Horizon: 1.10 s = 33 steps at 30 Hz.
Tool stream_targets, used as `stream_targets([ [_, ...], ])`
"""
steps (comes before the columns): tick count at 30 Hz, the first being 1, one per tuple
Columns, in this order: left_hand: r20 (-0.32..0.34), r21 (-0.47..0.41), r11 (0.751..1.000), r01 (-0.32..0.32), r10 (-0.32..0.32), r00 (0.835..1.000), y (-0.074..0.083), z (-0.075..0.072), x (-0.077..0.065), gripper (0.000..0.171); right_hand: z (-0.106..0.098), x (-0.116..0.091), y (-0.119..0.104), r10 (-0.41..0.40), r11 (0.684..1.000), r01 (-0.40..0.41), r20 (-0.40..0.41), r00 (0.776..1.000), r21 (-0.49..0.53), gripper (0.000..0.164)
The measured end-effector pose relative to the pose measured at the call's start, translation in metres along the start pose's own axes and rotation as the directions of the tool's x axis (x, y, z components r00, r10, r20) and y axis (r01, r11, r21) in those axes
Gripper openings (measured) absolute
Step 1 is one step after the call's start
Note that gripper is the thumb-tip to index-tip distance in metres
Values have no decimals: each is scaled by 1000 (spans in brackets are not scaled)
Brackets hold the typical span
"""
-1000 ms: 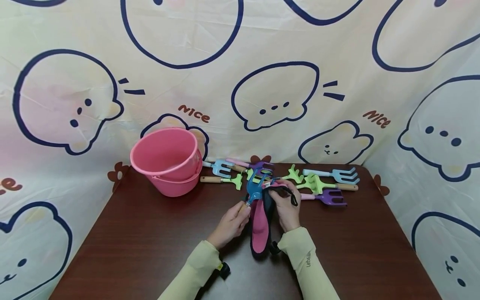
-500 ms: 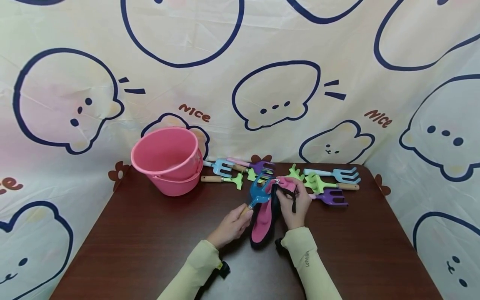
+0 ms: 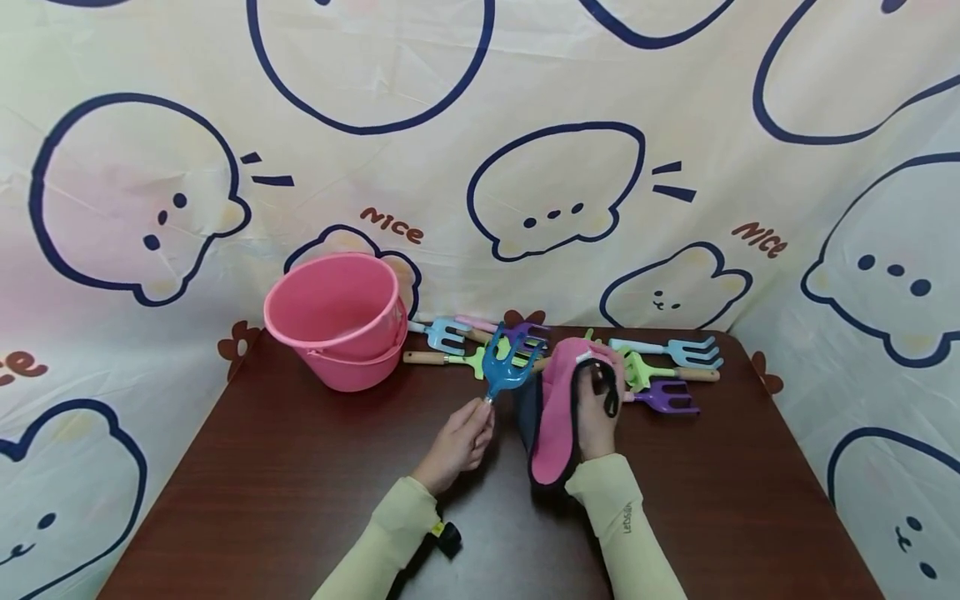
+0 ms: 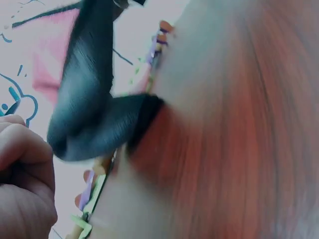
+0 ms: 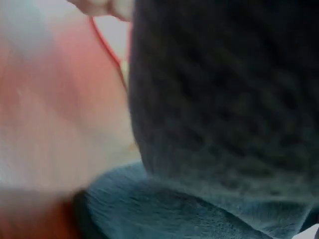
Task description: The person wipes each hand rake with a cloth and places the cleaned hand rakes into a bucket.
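In the head view my left hand [image 3: 457, 446] grips a small blue garden fork [image 3: 506, 367] by its handle, tines up. To its right, my right hand [image 3: 597, 421] holds a soft cloth bag [image 3: 557, 417], pink with dark grey sides, black edging and a black strap loop. The bag covers most of the right fingers. In the left wrist view the curled left hand [image 4: 25, 174] is at the lower left, beside the bag's dark grey side [image 4: 94, 119]. Dark grey cloth [image 5: 214, 99] fills much of the right wrist view.
Two nested pink buckets [image 3: 333, 321] stand at the back left of the brown table [image 3: 300, 500]. Along the back edge lie several toy garden tools, including a light blue fork [image 3: 693, 352], a purple fork [image 3: 667, 397] and a green rake [image 3: 476, 362]. A printed cloth hangs behind.
The blue garden fork has moved left, away from the bag, and stands more upright. The bag has swung right with my right hand and its dark grey left side now shows.
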<state>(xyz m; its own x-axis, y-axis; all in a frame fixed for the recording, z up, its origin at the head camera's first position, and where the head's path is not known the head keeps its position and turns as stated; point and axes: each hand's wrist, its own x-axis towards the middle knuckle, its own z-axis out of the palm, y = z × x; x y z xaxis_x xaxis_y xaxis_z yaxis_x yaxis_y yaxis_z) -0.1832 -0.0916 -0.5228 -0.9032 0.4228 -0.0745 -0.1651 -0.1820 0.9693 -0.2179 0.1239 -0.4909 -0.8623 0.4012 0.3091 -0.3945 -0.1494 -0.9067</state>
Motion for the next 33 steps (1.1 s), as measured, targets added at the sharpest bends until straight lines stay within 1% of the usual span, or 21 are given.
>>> stream_targets([
  [1, 13, -20, 1000, -18, 18, 1000, 1, 1, -1, 56, 3, -3, 1, 24, 1000, -25, 60, 998, 13, 36],
  [2, 27, -34, 999, -32, 33, 999, 1, 3, -1, 54, 6, -6, 3, 51, 998, -55, 122, 991, 26, 42],
  [4, 50, -48, 998, -49, 51, 997, 2, 7, -2, 48, 16, -13, 7, 111, 990, -129, 220, 969, 66, 56],
  [5, 59, -46, 998, -50, 52, 997, 2, 9, -3, 47, 21, -16, 9, 141, 983, -165, 247, 959, 81, 61],
  [7, 72, -22, 999, -44, 45, 996, 1, 14, -4, 47, 28, -22, 12, 204, 965, -240, 274, 940, 107, 73],
  [9, 75, 26, 999, -29, 27, 997, 1, 18, -4, 47, 32, -24, 14, 247, 954, -280, 251, 936, 105, 73],
  [11, 75, 71, 997, -19, 14, 997, -1, 21, -5, 49, 31, -22, 15, 264, 952, -292, 236, 935, 90, 68],
  [13, 72, 98, 995, -14, 7, 997, -1, 22, -6, 48, 28, -18, 13, 275, 953, -298, 246, 929, 61, 60],
  [15, 68, 91, 996, -18, 12, 998, -2, 21, -5, 48, 25, -15, 11, 269, 955, -292, 273, 924, 49, 51],
  [17, 53, 62, 998, -29, 25, 998, -2, 20, -5, 49, 23, -13, 7, 281, 949, -311, 306, 910, 53, 47],
  [18, 41, 48, 998, -34, 32, 999, -2, 19, -5, 49, 21, -12, 6, 288, 945, -321, 319, 903, 56, 49],
  [20, 22, 29, 999, -44, 43, 999, -1, 18, -4, 50, 20, -12, 4, 299, 938, -338, 328, 896, 70, 55],
  [21, 12, 25, 998, -49, 49, 999, -1, 18, -4, 50, 19, -11, 4, 302, 935, -345, 325, 896, 81, 58],
  [22, 5, 23, 998, -53, 53, 999, -1, 17, -4, 50, 18, -11, 5, 299, 936, -342, 312, 902, 90, 60],
  [23, -1, 23, 998, -54, 54, 999, 0, 17, -4, 50, 18, -11, 6, 284, 940, -325, 290, 914, 105, 60],
  [25, -16, 28, 998, -61, 62, 998, -1, 16, -3, 50, 17, -11, 7, 227, 953, -265, 228, 947, 149, 59],
  [27, -52, 18, 997, -77, 78, 996, -1, 16, -2, 49, 16, -11, 7, 156, 962, -187, 159, 975, 199, 57],
  [28, -78, 17, 996, -86, 87, 993, -1, 15, -2, 49, 16, -11, 6, 119, 965, -145, 128, 985, 218, 55],
  [29, -105, 11, 995, -97, 97, 990, -1, 14, -1, 48, 16, -11, 5, 85, 965, -107, 103, 991, 238, 53],
  [31, -161, 13, 993, -113, 114, 980, -1, 13, 0, 46, 16, -12, 2, 25, 967, -44, 78, 997, 250, 49],
  [33, -200, 18, 993, -116, 117, 973, -1, 13, 1, 43, 19, -15, -1, -45, 976, 25, 85, 995, 218, 44],
])
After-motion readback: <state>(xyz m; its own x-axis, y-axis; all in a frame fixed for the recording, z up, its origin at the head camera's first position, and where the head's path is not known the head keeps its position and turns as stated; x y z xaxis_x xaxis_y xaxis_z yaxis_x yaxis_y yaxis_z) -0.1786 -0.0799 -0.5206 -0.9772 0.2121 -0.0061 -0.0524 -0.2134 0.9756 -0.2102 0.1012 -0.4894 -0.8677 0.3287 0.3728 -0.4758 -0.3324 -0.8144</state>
